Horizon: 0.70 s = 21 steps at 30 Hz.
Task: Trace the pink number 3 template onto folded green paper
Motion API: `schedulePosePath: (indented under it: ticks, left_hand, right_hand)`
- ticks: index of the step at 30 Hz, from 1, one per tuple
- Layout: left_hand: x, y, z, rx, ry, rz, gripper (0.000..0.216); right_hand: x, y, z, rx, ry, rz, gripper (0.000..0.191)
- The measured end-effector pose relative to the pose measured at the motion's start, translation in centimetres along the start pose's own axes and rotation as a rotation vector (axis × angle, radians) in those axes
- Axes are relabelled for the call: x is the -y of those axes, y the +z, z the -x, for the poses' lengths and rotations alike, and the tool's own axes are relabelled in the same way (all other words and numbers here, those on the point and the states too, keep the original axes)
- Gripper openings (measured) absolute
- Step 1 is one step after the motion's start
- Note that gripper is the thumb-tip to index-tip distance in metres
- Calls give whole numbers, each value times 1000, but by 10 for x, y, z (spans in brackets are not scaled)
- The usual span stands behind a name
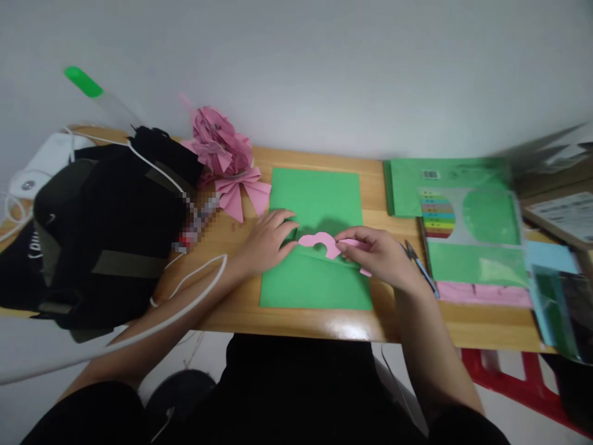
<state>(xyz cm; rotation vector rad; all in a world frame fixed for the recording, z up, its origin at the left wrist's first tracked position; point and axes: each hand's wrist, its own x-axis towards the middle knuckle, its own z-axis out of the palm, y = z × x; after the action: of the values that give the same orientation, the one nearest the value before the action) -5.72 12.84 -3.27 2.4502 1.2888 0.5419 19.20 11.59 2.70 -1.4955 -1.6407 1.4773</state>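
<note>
Two bare hands handle a curvy pink paper strip [309,239] over the middle of a green paper sheet [315,290] on a wooden table [324,321]. The right hand [377,253] has thumb and forefinger closed on the strip. The left hand [272,241] has its fingers loosely parted, thumb tip by the strip's left end; whether it grips there, I cannot tell. Good handling probably means a light pinch, both ends level, and no hard pull on the narrow arch, which could crease or tear. The strip is light pink, its far edge wavy, with a rounded notch on the near side; the right hand hides part of it.
</note>
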Motion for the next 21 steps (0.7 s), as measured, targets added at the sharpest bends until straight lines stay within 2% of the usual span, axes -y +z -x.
schedulePosePath:
  ticks: [5,10,17,21]
  left_hand:
    - [-2,0,4,-16,-7,-7,26]
    - [-1,-4,7,-30,-9,-20,29]
    - [-2,-12,12,-30,10,-78,27]
    - [-4,-12,12,3,69,-72,38]
  right_hand:
    - [-13,9,-22,51,50,-93,30]
    - [-19,10,-22,25,95,-49,32]
    - [-21,10,-23,18,70,-19,29]
    - [-21,10,-22,28,49,-16,25]
